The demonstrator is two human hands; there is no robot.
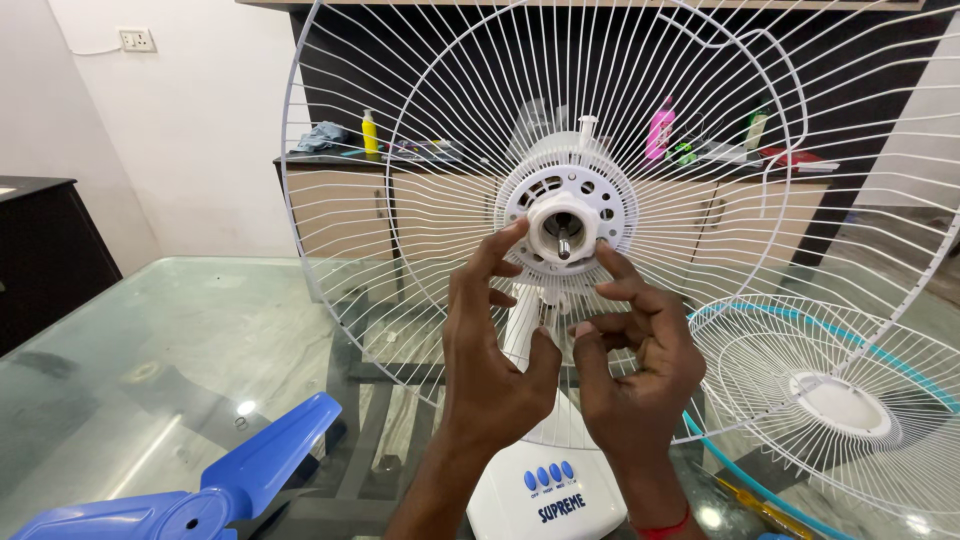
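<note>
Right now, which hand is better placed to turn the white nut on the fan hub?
Probably the left hand: its index fingertip already touches the nut. The right hand reaches only the rim below it.

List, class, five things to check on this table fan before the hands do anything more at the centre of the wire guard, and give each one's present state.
1. Left hand on the white round nut: ok, its forefinger touches the nut's left edge.
2. Right hand on the nut: ok, its forefinger touches the lower right edge.
3. Rear guard seated on the motor: ok, it stands upright behind the nut.
4. Nut fully tight: cannot tell.
5. Blue blade and front guard off the fan: ok, both lie on the glass table.
</note>
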